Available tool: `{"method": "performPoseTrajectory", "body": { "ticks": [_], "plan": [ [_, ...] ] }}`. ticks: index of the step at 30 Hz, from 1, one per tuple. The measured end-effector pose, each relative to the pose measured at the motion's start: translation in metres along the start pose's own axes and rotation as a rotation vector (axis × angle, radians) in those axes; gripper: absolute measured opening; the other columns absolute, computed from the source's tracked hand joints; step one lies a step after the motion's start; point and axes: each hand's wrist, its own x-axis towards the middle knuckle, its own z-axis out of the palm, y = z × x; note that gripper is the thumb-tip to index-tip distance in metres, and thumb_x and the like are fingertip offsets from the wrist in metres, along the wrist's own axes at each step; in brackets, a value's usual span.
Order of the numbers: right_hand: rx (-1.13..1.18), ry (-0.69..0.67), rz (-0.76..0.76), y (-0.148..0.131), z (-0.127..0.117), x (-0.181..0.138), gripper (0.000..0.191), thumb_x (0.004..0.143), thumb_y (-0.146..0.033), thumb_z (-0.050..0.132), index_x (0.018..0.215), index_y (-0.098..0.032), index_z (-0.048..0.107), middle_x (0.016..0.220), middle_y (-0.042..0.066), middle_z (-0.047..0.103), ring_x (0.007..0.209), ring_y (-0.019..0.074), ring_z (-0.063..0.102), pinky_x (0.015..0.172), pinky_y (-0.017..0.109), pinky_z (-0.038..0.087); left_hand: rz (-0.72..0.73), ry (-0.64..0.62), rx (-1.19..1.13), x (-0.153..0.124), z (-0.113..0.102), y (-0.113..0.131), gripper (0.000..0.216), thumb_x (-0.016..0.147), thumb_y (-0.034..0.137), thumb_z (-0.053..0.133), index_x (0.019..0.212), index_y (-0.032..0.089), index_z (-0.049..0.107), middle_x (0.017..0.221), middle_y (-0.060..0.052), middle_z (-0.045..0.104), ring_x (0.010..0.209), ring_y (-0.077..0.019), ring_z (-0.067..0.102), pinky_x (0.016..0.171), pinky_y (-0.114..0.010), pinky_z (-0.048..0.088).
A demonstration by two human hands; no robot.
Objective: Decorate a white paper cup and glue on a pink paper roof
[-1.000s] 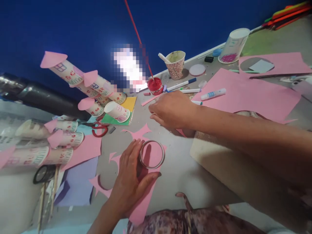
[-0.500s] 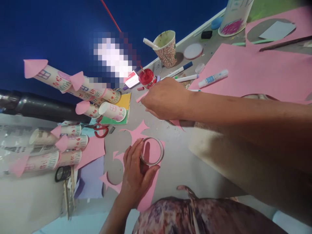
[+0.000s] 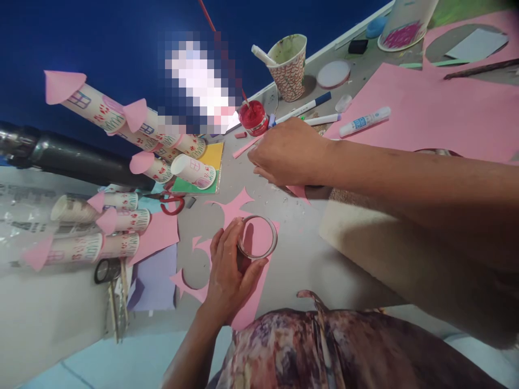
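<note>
My left hand (image 3: 229, 270) is curled around a round ring (image 3: 274, 246) that looks like a roll of tape. The ring rests on a pink paper sheet (image 3: 250, 302) with curved cut-outs along its left side. My right hand (image 3: 290, 154) reaches across the table, its fingers bent down and mostly hidden beneath it. Close by it are a pink strip (image 3: 245, 147), a jar of red paint (image 3: 253, 119) with a brush standing in it, and several markers (image 3: 306, 108). Whatever the right fingers grip cannot be made out.
Paper-cup towers (image 3: 93, 111) with pink cone roofs stand at the left. Near them lie red-handled scissors (image 3: 173, 205) and purple paper (image 3: 156, 278). Toward the back are a patterned cup (image 3: 288, 70), a glue stick (image 3: 365, 121) and a large pink sheet (image 3: 417, 113).
The whole view has shifted slightly, with things appearing higher and a little further right. Both hands keep about the same places on the table, the left still around the ring.
</note>
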Motion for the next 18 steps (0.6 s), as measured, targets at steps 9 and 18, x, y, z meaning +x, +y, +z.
{"method": "performPoseTrajectory", "body": {
  "ticks": [9,18],
  "plan": [
    [0.104,0.044,0.042,0.001,0.001,0.0,0.015,0.093,-0.028,0.069,0.083,-0.018,0.073,0.096,0.014,0.082,0.102,0.0356,0.073,0.081,0.046,0.047,-0.018,0.01,-0.049,-0.001,-0.001,0.001,0.075,0.101,0.036,0.064,0.164,0.023,0.025,0.158,-0.022,0.05,0.15,-0.0359,0.048,0.123,-0.06,0.035],
    [-0.174,0.104,0.066,0.012,-0.012,0.002,0.026,0.098,-0.037,0.059,0.094,-0.019,0.077,0.09,0.012,0.08,0.084,0.0293,0.072,0.069,0.037,0.045,0.029,0.054,-0.009,-0.005,0.003,-0.004,0.074,0.101,0.038,0.061,0.163,0.02,0.025,0.157,-0.021,0.054,0.15,-0.0339,0.049,0.126,-0.057,0.031]
  ]
}}
